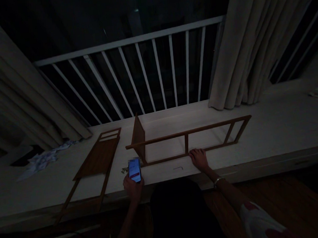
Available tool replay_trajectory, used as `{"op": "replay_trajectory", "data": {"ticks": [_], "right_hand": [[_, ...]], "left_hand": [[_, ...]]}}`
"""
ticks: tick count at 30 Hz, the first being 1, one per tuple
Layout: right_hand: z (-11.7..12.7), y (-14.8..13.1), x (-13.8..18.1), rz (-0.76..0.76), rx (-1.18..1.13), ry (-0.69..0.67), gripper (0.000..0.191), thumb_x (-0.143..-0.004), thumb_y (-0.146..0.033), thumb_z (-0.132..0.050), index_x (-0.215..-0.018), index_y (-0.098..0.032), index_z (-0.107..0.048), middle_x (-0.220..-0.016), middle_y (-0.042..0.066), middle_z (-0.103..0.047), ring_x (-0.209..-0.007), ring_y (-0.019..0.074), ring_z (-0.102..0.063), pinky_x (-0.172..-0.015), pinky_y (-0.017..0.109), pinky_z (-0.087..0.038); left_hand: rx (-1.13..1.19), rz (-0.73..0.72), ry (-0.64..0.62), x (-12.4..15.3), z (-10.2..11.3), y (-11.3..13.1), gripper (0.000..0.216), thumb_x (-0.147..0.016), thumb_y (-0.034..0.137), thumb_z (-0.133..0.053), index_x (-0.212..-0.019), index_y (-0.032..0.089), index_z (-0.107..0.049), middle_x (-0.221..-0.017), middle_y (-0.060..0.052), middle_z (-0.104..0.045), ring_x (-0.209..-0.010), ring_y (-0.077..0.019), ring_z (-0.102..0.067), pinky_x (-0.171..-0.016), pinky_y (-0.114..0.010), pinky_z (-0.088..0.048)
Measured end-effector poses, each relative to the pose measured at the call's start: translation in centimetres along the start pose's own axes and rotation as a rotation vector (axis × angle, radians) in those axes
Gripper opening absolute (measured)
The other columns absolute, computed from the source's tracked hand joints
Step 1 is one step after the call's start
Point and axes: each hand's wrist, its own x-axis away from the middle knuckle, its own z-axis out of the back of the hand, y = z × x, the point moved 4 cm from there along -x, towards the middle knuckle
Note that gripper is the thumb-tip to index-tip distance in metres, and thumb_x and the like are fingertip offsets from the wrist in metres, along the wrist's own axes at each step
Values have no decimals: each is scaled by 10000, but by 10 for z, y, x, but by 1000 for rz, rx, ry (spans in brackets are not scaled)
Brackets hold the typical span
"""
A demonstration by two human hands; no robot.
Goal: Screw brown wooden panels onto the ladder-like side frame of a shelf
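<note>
My left hand [133, 190] is closed around a smartphone [135, 170] with a lit screen, its top part blurred out. Beside the phone lies a small heap of brass-coloured hardware, apparently screws [124, 170]. A wooden frame [186, 142] with long rails and crossbars lies on its side on the white ledge, with a panel [138, 137] standing up at its left end. My right hand [199, 158] has its fingers curled over the frame's near rail, close to the middle crossbar. An L-shaped hex key [178, 168] lies on the ledge between my hands.
A second wooden frame with a slatted end and a solid panel [100, 156] lies at the left, its legs jutting past the ledge [163, 174]. Crumpled cloth [42, 160] lies farther left. White railings [158, 75] and curtains [233, 47] stand behind. The room is dim.
</note>
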Motion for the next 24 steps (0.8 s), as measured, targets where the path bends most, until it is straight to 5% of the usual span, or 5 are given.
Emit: {"op": "replay_trajectory", "data": {"ticks": [7, 24], "right_hand": [[-1, -1, 3, -7, 5, 20, 311, -881, -318, -283, -981, -235, -565, -1009, 74, -579, -959, 224, -443, -921, 399, -126], [5, -3, 2, -5, -5, 9, 295, -875, -293, -293, -976, -236, -565, -1015, 73, -578, -968, 218, -447, -931, 395, -130]], "left_hand": [[-110, 198, -127, 2, -3, -9, 929, -595, 600, -533, -1270, 57, -198, -1147, -213, -431, -1055, -352, -422, -844, -453, -341], [-68, 171, -256, -20, -5, -38, 934, -558, 522, -599, -1265, 47, -217, -1068, -190, -532, -1012, -332, -491, -774, -389, -404]]}}
